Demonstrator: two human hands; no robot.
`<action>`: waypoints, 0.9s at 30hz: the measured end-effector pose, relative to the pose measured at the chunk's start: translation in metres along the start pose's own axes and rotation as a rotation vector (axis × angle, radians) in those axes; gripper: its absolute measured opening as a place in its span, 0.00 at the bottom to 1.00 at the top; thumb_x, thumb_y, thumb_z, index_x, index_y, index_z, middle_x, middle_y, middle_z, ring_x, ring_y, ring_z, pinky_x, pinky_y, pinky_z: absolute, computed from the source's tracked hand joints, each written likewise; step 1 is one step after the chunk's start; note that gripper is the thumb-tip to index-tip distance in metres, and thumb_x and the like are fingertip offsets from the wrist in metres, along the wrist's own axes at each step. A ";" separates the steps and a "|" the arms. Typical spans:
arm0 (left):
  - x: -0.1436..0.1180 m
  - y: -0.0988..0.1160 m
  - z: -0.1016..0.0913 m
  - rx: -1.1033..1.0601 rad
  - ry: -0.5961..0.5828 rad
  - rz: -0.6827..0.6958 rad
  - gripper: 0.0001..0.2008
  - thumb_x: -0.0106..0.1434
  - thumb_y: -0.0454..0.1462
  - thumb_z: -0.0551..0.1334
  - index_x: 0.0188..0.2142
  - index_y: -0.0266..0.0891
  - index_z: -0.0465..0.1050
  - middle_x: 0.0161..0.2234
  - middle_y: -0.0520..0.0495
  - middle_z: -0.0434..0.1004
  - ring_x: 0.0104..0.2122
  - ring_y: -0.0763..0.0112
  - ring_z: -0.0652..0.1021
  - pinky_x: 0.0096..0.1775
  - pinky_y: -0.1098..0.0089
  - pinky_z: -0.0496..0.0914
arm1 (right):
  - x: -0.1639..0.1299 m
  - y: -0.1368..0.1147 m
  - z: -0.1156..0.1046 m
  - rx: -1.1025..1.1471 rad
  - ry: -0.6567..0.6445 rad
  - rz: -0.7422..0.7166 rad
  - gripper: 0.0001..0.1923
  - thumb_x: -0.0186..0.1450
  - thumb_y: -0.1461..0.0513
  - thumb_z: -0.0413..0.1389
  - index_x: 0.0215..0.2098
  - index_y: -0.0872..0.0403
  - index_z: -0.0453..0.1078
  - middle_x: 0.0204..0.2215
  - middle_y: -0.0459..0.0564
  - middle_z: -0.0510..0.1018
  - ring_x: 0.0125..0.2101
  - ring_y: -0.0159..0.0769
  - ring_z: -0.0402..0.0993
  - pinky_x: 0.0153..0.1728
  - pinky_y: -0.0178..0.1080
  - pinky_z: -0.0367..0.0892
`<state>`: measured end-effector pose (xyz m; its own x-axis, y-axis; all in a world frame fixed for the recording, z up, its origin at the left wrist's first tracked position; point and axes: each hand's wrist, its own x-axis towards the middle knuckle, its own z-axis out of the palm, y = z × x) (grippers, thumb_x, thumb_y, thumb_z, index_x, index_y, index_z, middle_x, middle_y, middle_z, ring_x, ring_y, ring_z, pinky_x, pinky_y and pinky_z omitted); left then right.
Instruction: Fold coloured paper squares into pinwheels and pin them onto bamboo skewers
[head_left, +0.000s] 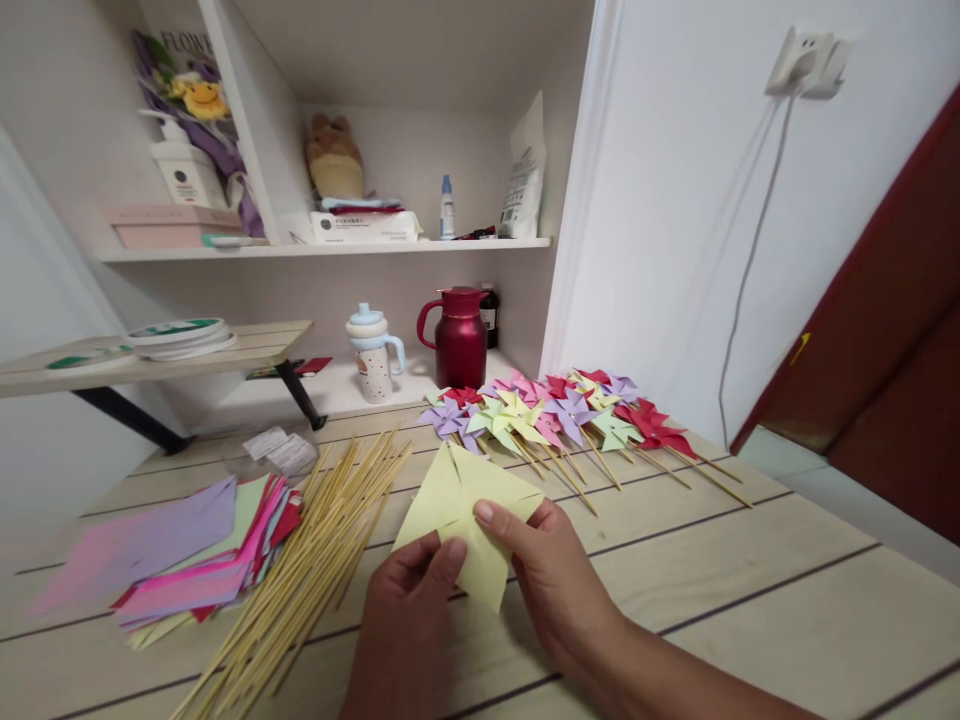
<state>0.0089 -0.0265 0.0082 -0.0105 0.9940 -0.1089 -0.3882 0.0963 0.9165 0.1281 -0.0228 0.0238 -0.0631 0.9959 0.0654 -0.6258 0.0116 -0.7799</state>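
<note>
Both hands are seen at the near edge of the view, held just above the desk [750, 600]. The left hand [409, 610] is raised from below with its back toward the camera, the fingers curled upward and the thumb pressed onto the near left part of a pale yellow paper [457, 500]. The right hand [555, 575] is brought in from the near right, the forearm lying slantwise across the desk, and its thumb is laid flat over the middle of the paper with the fingers tucked behind it. A closed pinch grip is thus kept on the sheet by each hand, the two thumbs almost meeting. The paper is folded into pointed flaps, and it is held slightly tilted over the middle of the desk, its far tip pointed away from the camera.

Just left of the hands a bundle of thin wooden sticks [315, 560] is spread in a fan along the desk. Farther left a loose stack of coloured paper sheets [180, 560], purple, pink and green, is laid. Beyond the paper, toward the far right, a row of finished pinwheels [555, 410] on sticks is set out. Behind these, on a lower white ledge, a dark red jug [459, 338] and a small lidded cup [373, 355] are placed.
</note>
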 end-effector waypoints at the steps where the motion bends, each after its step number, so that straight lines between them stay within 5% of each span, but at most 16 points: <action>1: 0.001 -0.001 -0.001 0.010 -0.005 0.005 0.15 0.46 0.44 0.74 0.29 0.36 0.82 0.28 0.44 0.83 0.28 0.66 0.79 0.34 0.69 0.73 | 0.000 0.000 0.000 -0.001 -0.012 0.002 0.22 0.56 0.57 0.68 0.47 0.59 0.76 0.36 0.57 0.84 0.30 0.42 0.78 0.34 0.43 0.73; 15: -0.003 0.012 0.001 0.261 0.063 0.090 0.15 0.45 0.48 0.72 0.25 0.38 0.81 0.26 0.47 0.82 0.28 0.65 0.77 0.34 0.69 0.71 | -0.003 -0.004 -0.004 -0.120 -0.032 0.007 0.20 0.59 0.53 0.64 0.47 0.54 0.75 0.36 0.53 0.83 0.33 0.41 0.77 0.36 0.41 0.69; 23: 0.001 0.008 -0.011 0.559 0.130 0.198 0.16 0.47 0.50 0.70 0.21 0.39 0.76 0.23 0.50 0.75 0.26 0.67 0.72 0.32 0.69 0.68 | 0.006 -0.037 -0.018 -0.412 -0.121 -0.107 0.27 0.61 0.53 0.63 0.56 0.46 0.65 0.43 0.51 0.79 0.43 0.43 0.74 0.42 0.42 0.68; 27: 0.001 0.013 -0.012 0.563 0.131 0.190 0.18 0.47 0.51 0.70 0.23 0.38 0.76 0.25 0.49 0.74 0.27 0.67 0.71 0.32 0.70 0.67 | 0.006 -0.045 -0.018 -0.624 -0.162 -0.125 0.19 0.57 0.56 0.66 0.46 0.50 0.73 0.42 0.50 0.78 0.44 0.44 0.73 0.42 0.41 0.67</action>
<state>-0.0069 -0.0248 0.0158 -0.1588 0.9853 0.0633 0.1778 -0.0346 0.9835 0.1701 -0.0154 0.0478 -0.1656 0.9582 0.2335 -0.0706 0.2247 -0.9719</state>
